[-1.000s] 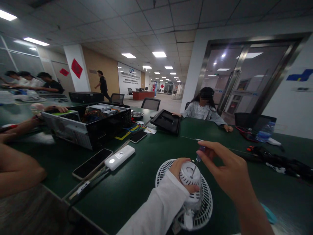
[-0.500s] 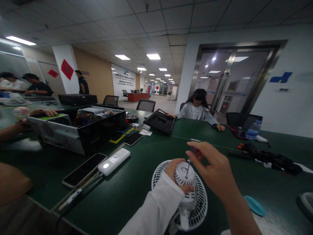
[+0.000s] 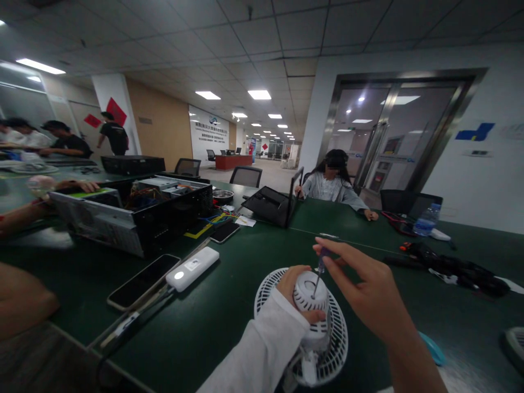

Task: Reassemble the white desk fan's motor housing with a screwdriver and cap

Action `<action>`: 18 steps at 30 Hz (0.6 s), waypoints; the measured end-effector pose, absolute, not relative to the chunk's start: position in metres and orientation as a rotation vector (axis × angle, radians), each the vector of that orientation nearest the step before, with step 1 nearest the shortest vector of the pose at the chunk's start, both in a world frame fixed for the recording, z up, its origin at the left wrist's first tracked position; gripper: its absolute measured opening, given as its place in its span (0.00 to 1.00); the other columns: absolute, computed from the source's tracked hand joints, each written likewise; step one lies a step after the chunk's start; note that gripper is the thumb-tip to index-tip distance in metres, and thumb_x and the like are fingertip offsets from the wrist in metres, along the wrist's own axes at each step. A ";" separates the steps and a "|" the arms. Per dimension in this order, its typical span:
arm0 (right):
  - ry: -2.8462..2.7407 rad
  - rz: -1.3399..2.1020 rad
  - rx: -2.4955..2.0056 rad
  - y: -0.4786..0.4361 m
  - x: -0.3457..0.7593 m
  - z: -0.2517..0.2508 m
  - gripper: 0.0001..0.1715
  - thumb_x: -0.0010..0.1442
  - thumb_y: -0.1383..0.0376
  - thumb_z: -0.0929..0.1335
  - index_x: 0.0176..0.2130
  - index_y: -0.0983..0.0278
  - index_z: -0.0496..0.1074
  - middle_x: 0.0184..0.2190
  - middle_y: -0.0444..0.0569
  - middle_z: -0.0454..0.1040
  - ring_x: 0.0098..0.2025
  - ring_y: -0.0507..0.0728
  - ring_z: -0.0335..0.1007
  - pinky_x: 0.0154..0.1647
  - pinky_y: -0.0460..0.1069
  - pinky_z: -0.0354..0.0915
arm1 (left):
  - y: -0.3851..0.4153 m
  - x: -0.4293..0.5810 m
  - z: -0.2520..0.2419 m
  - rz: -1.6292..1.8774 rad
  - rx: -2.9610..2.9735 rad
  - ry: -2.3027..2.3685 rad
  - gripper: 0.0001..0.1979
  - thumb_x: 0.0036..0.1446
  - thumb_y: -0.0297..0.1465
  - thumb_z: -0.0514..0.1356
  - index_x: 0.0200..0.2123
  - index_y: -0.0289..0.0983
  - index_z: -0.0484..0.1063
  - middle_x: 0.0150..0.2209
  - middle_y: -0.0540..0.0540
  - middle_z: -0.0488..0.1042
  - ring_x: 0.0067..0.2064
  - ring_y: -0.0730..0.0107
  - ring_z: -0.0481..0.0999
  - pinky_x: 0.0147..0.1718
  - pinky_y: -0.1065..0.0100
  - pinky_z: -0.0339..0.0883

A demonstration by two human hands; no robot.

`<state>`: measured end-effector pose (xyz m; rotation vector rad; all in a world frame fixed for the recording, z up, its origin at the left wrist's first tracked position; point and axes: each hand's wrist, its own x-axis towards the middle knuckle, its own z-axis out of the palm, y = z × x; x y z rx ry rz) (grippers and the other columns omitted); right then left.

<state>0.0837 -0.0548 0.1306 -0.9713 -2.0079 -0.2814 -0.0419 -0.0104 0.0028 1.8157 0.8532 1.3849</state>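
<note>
On green table (image 3: 229, 300), white fan (image 3: 317, 341), clasped around its motor housing (image 3: 306, 295) by left hand (image 3: 291, 284). Pinched in right hand (image 3: 366, 279) above fan: screwdriver (image 3: 321, 265), handle more exposed than half a second ago; probably re-gripped mid-turn, though too dim to confirm.

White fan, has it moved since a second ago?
No: the white fan shows no clear shift either way against the white device on the green table.
</note>
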 end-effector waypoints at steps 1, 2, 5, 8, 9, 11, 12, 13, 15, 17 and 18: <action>-2.005 -0.297 -0.967 -0.055 0.083 0.130 0.14 0.59 0.68 0.63 0.46 0.64 0.69 0.38 0.50 0.75 0.37 0.53 0.73 0.34 0.47 0.70 | -0.010 -0.042 0.003 1.385 1.818 0.852 0.41 0.29 0.32 0.71 0.50 0.35 0.63 0.50 0.41 0.68 0.52 0.52 0.66 0.54 0.53 0.58; -1.989 -0.335 -0.970 -0.054 0.083 0.130 0.12 0.59 0.67 0.63 0.44 0.64 0.70 0.35 0.49 0.76 0.35 0.53 0.72 0.33 0.47 0.69 | -0.011 -0.042 0.003 1.385 1.824 0.850 0.40 0.29 0.32 0.71 0.50 0.35 0.63 0.50 0.41 0.68 0.52 0.52 0.66 0.54 0.53 0.57; -1.910 -0.458 -0.990 -0.052 0.081 0.129 0.09 0.58 0.64 0.64 0.39 0.64 0.71 0.30 0.49 0.75 0.32 0.55 0.72 0.33 0.49 0.69 | -0.011 -0.042 0.005 1.380 1.836 0.864 0.40 0.29 0.31 0.71 0.50 0.37 0.63 0.51 0.41 0.67 0.52 0.52 0.66 0.54 0.54 0.58; -1.926 -0.380 -1.009 -0.053 0.083 0.129 0.12 0.60 0.65 0.62 0.43 0.64 0.70 0.36 0.51 0.76 0.36 0.55 0.72 0.33 0.49 0.69 | -0.012 -0.043 0.005 1.383 1.831 0.866 0.40 0.29 0.32 0.72 0.50 0.37 0.64 0.51 0.41 0.67 0.52 0.53 0.66 0.54 0.55 0.58; -1.948 -0.334 -1.012 -0.053 0.084 0.130 0.13 0.60 0.66 0.62 0.44 0.64 0.69 0.38 0.51 0.76 0.36 0.55 0.73 0.33 0.48 0.69 | -0.012 -0.043 0.005 1.387 1.830 0.863 0.40 0.29 0.33 0.72 0.50 0.37 0.64 0.51 0.41 0.67 0.52 0.53 0.66 0.54 0.55 0.58; -1.975 -0.295 -1.013 -0.054 0.085 0.130 0.14 0.60 0.66 0.62 0.46 0.63 0.69 0.37 0.49 0.76 0.31 0.53 0.72 0.31 0.48 0.69 | -0.011 -0.043 0.004 1.390 1.829 0.860 0.41 0.29 0.33 0.72 0.50 0.37 0.64 0.51 0.41 0.67 0.52 0.53 0.66 0.54 0.54 0.58; -1.973 -0.309 -1.014 -0.054 0.086 0.130 0.13 0.59 0.65 0.63 0.45 0.63 0.69 0.35 0.49 0.76 0.29 0.52 0.72 0.30 0.48 0.69 | -0.011 -0.042 0.004 1.388 1.829 0.863 0.41 0.29 0.33 0.72 0.50 0.37 0.64 0.51 0.42 0.67 0.52 0.53 0.66 0.54 0.54 0.58; -1.959 -0.342 -1.014 -0.054 0.086 0.130 0.12 0.59 0.64 0.63 0.43 0.63 0.70 0.34 0.49 0.75 0.28 0.52 0.71 0.30 0.48 0.69 | -0.011 -0.042 0.004 1.384 1.829 0.867 0.41 0.28 0.33 0.72 0.50 0.38 0.64 0.51 0.42 0.67 0.52 0.53 0.66 0.54 0.54 0.58; -1.927 -0.398 -1.020 -0.053 0.086 0.130 0.10 0.58 0.64 0.64 0.40 0.63 0.71 0.32 0.50 0.75 0.29 0.54 0.71 0.31 0.49 0.69 | -0.011 -0.042 0.004 1.382 1.831 0.874 0.41 0.27 0.32 0.72 0.50 0.38 0.64 0.50 0.42 0.68 0.52 0.53 0.66 0.54 0.54 0.58; -1.933 -0.367 -1.023 -0.053 0.087 0.130 0.12 0.59 0.64 0.63 0.42 0.64 0.71 0.35 0.51 0.75 0.33 0.55 0.72 0.32 0.49 0.69 | -0.011 -0.042 0.005 1.383 1.831 0.883 0.41 0.27 0.33 0.72 0.50 0.38 0.64 0.50 0.42 0.68 0.52 0.53 0.66 0.54 0.54 0.58; -1.956 -0.322 -1.020 -0.054 0.088 0.131 0.15 0.60 0.65 0.62 0.45 0.64 0.70 0.37 0.51 0.75 0.34 0.54 0.72 0.33 0.49 0.69 | -0.012 -0.042 0.005 1.382 1.832 0.889 0.41 0.27 0.33 0.72 0.50 0.38 0.64 0.50 0.42 0.68 0.52 0.53 0.66 0.54 0.54 0.58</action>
